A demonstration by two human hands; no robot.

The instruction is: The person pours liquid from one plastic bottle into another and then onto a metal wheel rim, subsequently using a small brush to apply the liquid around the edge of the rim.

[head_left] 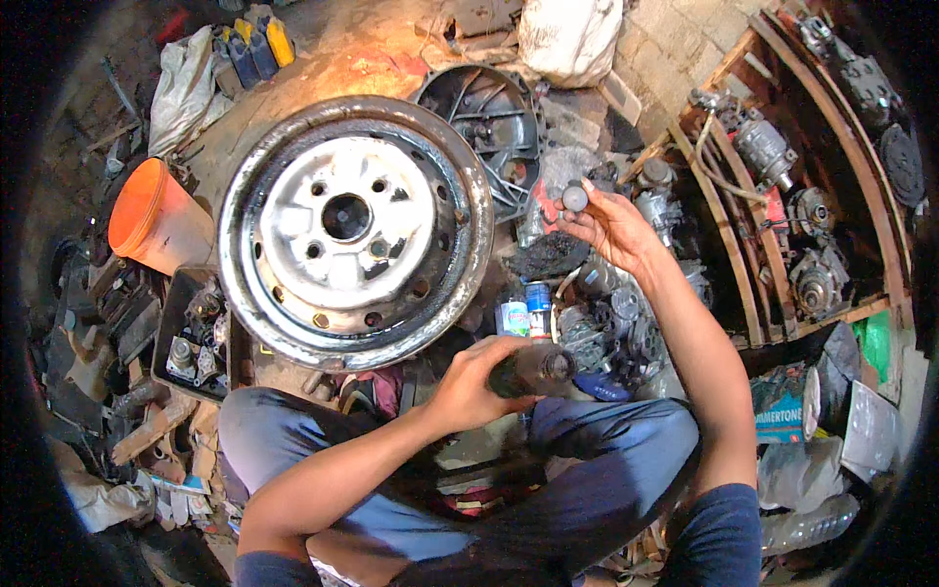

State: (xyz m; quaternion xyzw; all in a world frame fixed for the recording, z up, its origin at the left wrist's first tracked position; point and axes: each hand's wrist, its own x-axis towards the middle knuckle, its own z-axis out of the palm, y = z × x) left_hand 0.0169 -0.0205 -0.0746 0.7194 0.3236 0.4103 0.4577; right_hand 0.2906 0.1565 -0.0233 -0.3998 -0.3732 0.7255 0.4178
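Silver shines on the big wheel (342, 258) we see. Our left hand (469, 382) is wrapped around a dark bottle (540, 370), which is below and to the right of the wheel. Our right hand (618, 231) pinches a small grey cap (574, 199), to the right of the wheel. We also see a tilted orange bucket (161, 220) to the left of the wheel.

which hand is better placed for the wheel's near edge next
Probably the left hand, nearer the wheel, though holding a dark container; the right hand, holding a small round piece, looks farther off.
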